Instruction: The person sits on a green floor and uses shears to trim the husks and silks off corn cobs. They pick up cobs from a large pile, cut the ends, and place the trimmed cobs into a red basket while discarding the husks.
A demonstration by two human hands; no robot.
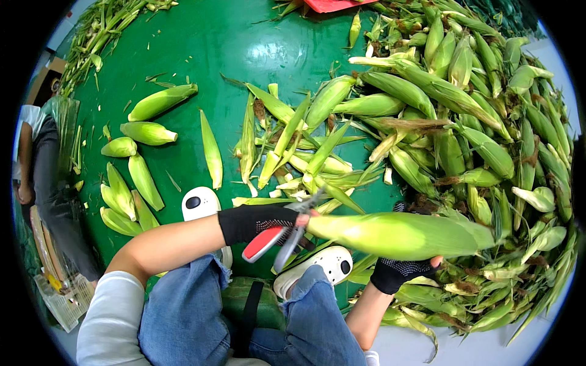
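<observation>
My left hand (251, 223), in a black fingerless glove, is closed round a pair of red-and-grey handled shears (266, 243). The shears cross the stem end of a large green ear of corn (403, 235), still in its husk, and are partly smeared by motion. From below, my right hand (400, 273), gloved the same way, grips that ear along its right part and keeps it level above my lap. Just beyond the shears lie cut stalk ends and loose husk leaves (317, 177).
A big heap of unhusked corn (464, 122) fills the right side. Several trimmed ears (143, 177) lie at the left on the green floor (201, 61). Husk scraps (101, 30) are piled far left. Another person (52, 177) stands at the left edge. A red object (332, 5) shows at the top.
</observation>
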